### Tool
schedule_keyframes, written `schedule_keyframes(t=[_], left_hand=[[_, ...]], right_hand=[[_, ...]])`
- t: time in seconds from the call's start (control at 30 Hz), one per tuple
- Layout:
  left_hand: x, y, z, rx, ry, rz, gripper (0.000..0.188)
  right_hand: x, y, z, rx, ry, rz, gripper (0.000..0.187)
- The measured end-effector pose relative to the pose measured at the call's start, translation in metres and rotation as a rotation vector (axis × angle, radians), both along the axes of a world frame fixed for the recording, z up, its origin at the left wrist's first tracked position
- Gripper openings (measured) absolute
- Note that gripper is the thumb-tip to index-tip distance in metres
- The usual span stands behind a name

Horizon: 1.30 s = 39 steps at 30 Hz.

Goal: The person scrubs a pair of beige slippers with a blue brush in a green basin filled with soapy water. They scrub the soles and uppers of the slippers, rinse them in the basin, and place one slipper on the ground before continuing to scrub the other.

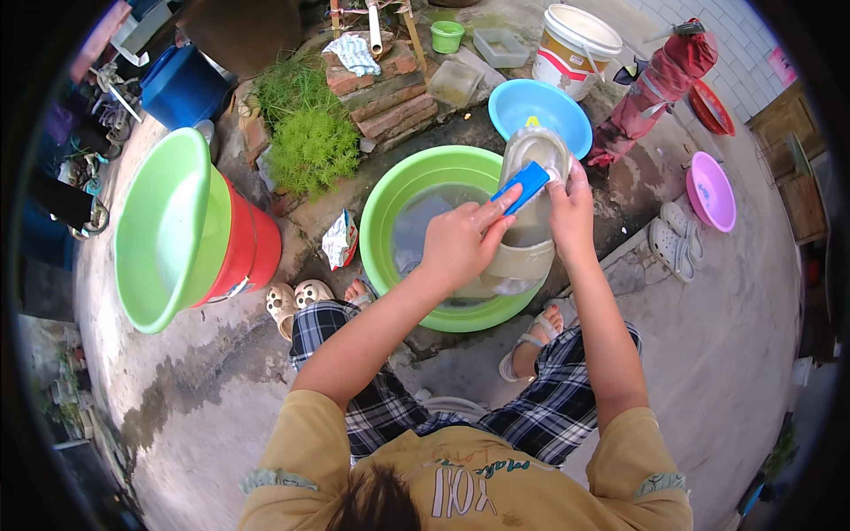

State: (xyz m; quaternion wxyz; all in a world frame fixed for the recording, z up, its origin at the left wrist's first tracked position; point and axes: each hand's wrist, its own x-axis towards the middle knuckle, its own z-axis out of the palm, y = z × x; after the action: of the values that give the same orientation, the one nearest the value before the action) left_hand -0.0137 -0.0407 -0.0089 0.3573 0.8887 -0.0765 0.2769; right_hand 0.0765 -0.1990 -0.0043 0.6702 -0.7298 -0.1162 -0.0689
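Observation:
Over the green basin, my right hand grips a wet greyish-beige slip-on shoe by its side. The shoe is tilted, its inside facing up, with a wide band across its lower part. My left hand closes round a blue scrubbing brush pressed against the shoe; its bristles are hidden. Cloudy water fills the bottom of the basin, and the shoe covers part of its right side.
A blue basin and a white bucket stand beyond. At left, a pale green basin leans in a red bucket. Cream clogs and a crumpled packet lie near my feet. Grey clogs and a pink basin are right.

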Motion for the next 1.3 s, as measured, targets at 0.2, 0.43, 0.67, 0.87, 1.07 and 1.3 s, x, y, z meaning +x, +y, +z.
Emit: schedule_keyframes(t=[0.2, 0.43, 0.67, 0.87, 1.07, 1.3], left_hand=[[0.015, 0.017, 0.010, 0.081, -0.027, 0.115, 0.043], [0.011, 0.017, 0.015, -0.523, 0.127, -0.102, 0.042], [0.015, 0.018, 0.022, -0.744, 0.187, -0.195, 0.041], [0.014, 0.046, 0.022, -0.723, 0.388, -0.284, 0.040], [0.010, 0.052, 0.025, -0.755, 0.390, -0.295, 0.040], [-0.009, 0.027, 0.014, -0.773, 0.289, -0.333, 0.040]], right_hand=[[-0.016, 0.015, -0.006, -0.218, -0.121, 0.033, 0.049], [0.005, -0.001, 0.014, 0.342, 0.197, 0.096, 0.040], [-0.014, 0.004, -0.012, -0.107, 0.140, 0.260, 0.039], [0.003, -0.006, -0.015, -0.239, 0.068, 0.148, 0.039], [-0.008, 0.002, -0.015, -0.270, 0.037, 0.326, 0.039], [0.005, -0.006, 0.015, 0.372, 0.356, 0.215, 0.036]])
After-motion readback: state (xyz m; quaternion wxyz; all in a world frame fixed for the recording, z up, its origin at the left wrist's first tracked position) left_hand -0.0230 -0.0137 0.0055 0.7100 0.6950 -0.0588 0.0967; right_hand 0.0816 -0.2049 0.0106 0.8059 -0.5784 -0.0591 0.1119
